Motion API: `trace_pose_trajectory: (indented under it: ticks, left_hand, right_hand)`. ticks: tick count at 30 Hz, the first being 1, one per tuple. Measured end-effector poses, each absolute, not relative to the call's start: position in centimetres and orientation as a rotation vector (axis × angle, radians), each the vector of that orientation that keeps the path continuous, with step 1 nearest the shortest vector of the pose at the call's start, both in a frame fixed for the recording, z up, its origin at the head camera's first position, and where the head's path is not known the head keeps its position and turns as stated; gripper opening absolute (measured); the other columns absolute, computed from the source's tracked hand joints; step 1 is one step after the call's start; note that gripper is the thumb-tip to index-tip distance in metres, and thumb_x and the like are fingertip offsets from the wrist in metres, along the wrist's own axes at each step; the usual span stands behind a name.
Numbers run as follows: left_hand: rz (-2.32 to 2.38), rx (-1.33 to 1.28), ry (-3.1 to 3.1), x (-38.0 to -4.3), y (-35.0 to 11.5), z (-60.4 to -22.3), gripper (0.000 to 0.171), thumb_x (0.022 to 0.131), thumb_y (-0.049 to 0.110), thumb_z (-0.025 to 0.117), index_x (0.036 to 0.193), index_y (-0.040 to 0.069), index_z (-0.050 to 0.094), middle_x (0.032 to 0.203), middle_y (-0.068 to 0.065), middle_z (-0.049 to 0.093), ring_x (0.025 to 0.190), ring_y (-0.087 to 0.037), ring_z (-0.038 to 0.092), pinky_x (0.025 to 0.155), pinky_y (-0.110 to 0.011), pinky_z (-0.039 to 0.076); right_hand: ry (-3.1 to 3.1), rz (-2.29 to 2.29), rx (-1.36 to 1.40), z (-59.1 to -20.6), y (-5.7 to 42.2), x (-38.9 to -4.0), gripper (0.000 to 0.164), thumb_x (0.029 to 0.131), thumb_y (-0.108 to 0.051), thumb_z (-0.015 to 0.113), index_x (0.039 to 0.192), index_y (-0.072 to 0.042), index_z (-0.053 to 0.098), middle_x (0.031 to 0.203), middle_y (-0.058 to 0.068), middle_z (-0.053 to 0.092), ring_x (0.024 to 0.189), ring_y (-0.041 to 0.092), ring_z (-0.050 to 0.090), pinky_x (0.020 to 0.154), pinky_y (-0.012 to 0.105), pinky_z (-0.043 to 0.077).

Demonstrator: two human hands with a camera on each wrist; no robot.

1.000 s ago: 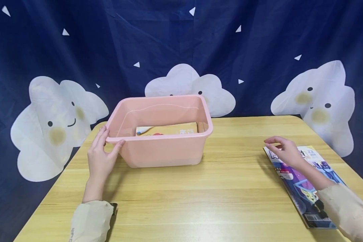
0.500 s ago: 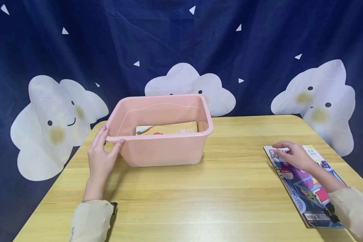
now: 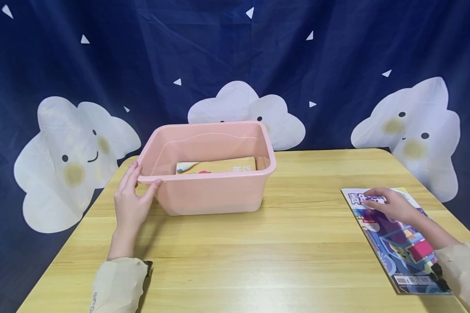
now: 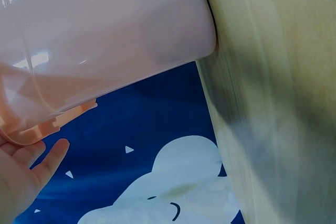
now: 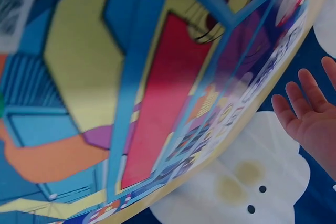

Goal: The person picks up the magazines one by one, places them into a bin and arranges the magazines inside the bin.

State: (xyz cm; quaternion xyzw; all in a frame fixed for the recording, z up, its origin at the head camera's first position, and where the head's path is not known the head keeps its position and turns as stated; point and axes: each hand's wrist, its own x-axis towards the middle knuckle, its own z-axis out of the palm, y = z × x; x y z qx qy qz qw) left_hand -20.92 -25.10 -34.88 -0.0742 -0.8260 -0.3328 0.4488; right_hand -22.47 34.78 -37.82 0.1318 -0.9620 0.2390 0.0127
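A pink plastic storage bin (image 3: 211, 193) stands at the table's back left. My left hand (image 3: 131, 206) holds its near left corner, thumb at the front rim and fingers along the left side. In the left wrist view, the fingertips of that hand (image 4: 26, 174) are right at the rim. Over the top of a glossy magazine (image 3: 399, 245) at the right, my right hand (image 3: 393, 206) has loosely bent fingers with nothing between them. The magazine cover (image 5: 168, 98) fills much of the right wrist view, the right hand (image 5: 312, 124) beyond its edge.
Inside the bin lies a yellow-covered book (image 3: 219, 166), partly hidden by the front wall. Both items stand on a light wooden table (image 3: 258, 256). A dark blue curtain (image 3: 203, 48) with white clouds hangs behind the table.
My right hand has shifted to the right and slightly toward me over the magazine, uncovering more of its title. The left hand and the bin stay in place.
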Motion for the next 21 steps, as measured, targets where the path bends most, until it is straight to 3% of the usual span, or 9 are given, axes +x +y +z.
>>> trace_pose_trajectory:
  ticks: [3,6,10,21]
  left_hand:
    - [-0.824,-0.189,-2.036,-20.9,-25.1,-34.9,0.054,0.073,0.019,0.073,0.117,-0.007,0.055,0.127,-0.015,0.049,0.118,-0.029,0.043,0.078,-0.05,0.045]
    - [-0.826,-0.193,-2.032,-20.9,-25.1,-34.9,0.054,0.073,0.02,0.073,0.117,-0.006,0.055,0.127,-0.015,0.049,0.118,-0.029,0.043,0.078,-0.05,0.045]
    - [-0.827,-0.196,-2.031,-20.9,-25.1,-34.9,0.054,0.073,0.019,0.073,0.117,-0.006,0.055,0.127,-0.016,0.049,0.118,-0.029,0.043,0.077,-0.05,0.045]
    - [-0.826,-0.198,-2.031,-20.9,-25.1,-34.9,0.054,0.073,0.02,0.073,0.117,-0.006,0.055,0.127,-0.016,0.049,0.117,-0.029,0.044,0.077,-0.05,0.045]
  right_hand:
    - [-3.033,0.758,0.36,-38.0,35.3,-22.4,0.045,0.087,-0.026,0.059,0.112,0.01,0.052,0.105,0.032,0.053,0.059,0.021,0.053,0.05,0.03,0.041]
    - [-3.072,0.763,0.309,-38.1,35.8,-22.4,0.049,0.087,-0.029,0.058,0.116,0.01,0.05,0.107,0.033,0.05,0.057,0.02,0.052,0.047,0.029,0.04]
    - [-3.112,0.747,0.279,-38.4,36.4,-22.4,0.051,0.087,-0.032,0.058,0.117,0.009,0.048,0.109,0.035,0.047,0.067,0.021,0.053,0.049,0.03,0.042]
    - [-3.188,0.814,0.272,-38.5,37.2,-22.5,0.064,0.082,-0.035,0.064,0.123,0.009,0.041,0.108,0.034,0.046,0.071,0.023,0.053,0.055,0.032,0.044]
